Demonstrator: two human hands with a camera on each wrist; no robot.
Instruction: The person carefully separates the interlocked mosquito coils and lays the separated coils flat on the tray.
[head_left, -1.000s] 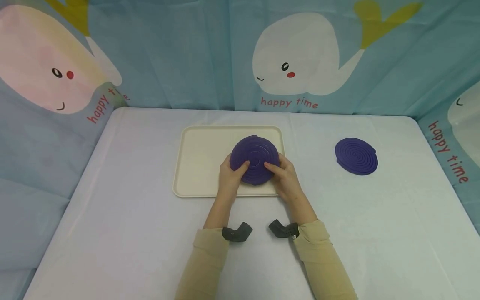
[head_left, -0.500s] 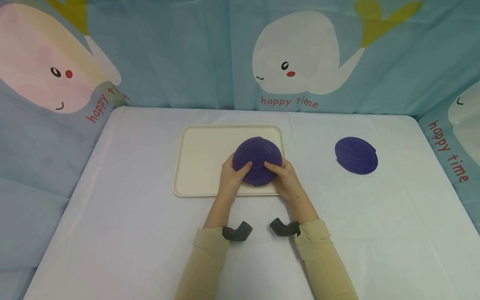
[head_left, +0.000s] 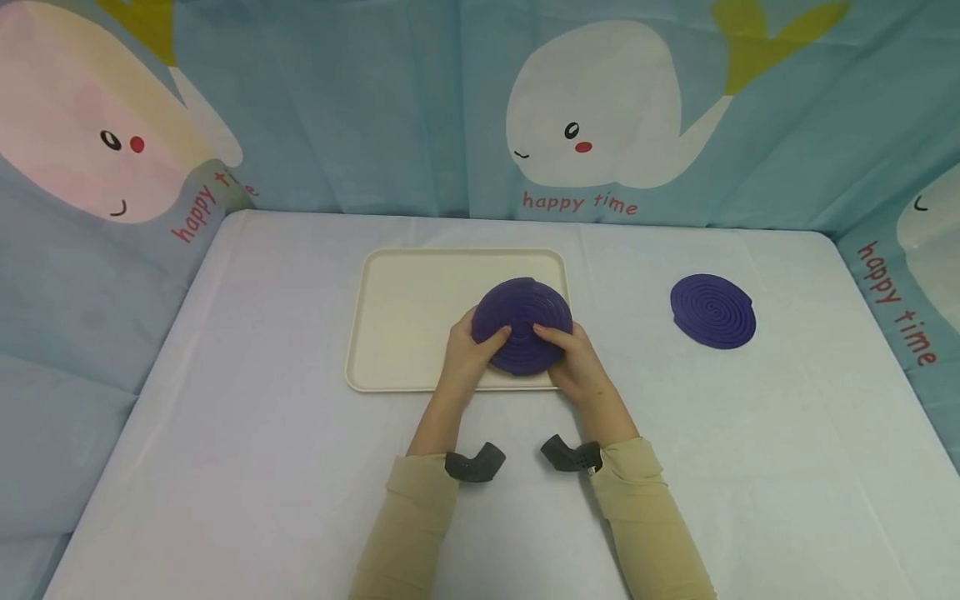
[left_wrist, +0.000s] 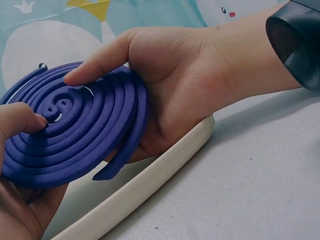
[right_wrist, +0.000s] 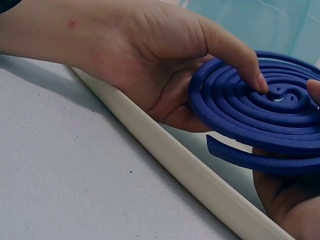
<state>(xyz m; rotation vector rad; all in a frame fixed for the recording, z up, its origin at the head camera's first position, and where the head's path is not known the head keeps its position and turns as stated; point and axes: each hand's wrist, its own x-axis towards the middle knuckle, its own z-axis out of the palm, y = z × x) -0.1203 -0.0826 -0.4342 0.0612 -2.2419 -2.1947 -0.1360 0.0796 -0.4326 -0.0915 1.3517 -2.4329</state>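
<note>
A dark purple mosquito coil [head_left: 521, 302] is held face up over the right half of a cream tray [head_left: 405, 321] in the head view. My left hand [head_left: 467, 357] grips its left side, and my right hand [head_left: 579, 365] grips the right side. Both thumbs press on the top near the centre; the other fingers are mostly hidden underneath. In the left wrist view, the coil [left_wrist: 95, 132] is tilted, with its pointed outer end spread a little from the rings. The right wrist view shows another loose outer end on the coil [right_wrist: 235, 107].
A second purple mosquito coil [head_left: 712, 311] lies flat on the white tablecloth [head_left: 757, 467] to the right of the tray. A blue curtain [head_left: 360, 108] with whale prints hangs behind the table. Dark camera mounts [head_left: 476, 463] sit at both wrists.
Both hands have shifted the held coil slightly to the right and a little closer to the body, keeping the same grip. The second coil and the tray have stayed put.
</note>
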